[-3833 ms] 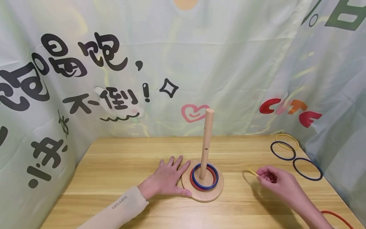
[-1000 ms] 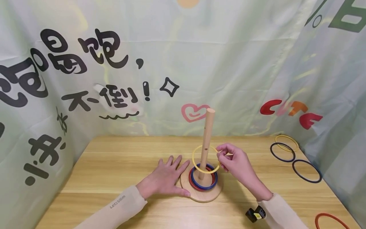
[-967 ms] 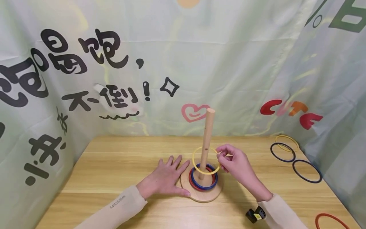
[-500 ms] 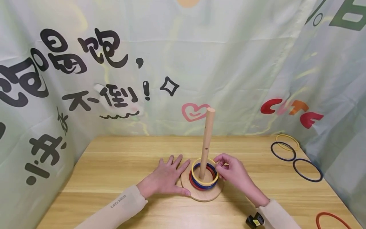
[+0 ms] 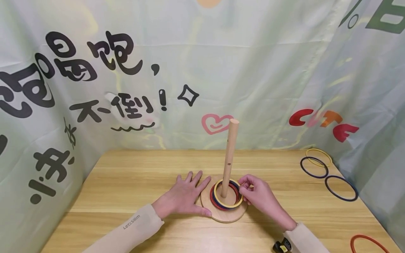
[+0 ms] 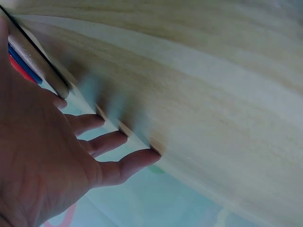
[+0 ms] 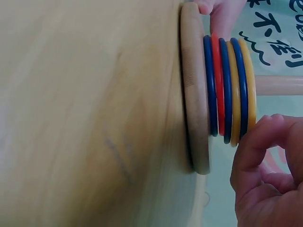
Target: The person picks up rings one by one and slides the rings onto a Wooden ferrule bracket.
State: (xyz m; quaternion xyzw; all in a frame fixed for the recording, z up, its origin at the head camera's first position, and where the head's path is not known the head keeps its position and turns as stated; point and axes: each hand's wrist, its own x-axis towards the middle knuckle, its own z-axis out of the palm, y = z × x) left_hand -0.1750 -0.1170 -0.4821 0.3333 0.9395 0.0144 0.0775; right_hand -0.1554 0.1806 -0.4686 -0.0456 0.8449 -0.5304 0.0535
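A printed cloth backdrop with black characters and a pink heart hangs behind a pale wooden surface. On the surface stands a round wooden base with an upright peg. Around the peg lies a stack of rings; the wrist view shows blue, red, blue, yellow, blue, with the yellow ring on top. The left hand lies flat on the surface, fingers spread, its thumb and fingertips against the base's left edge. The right hand sits just beside the stack, fingers curled, fingertips at the top ring's rim; whether they pinch it cannot be told. Loose rings lie well apart to the right.
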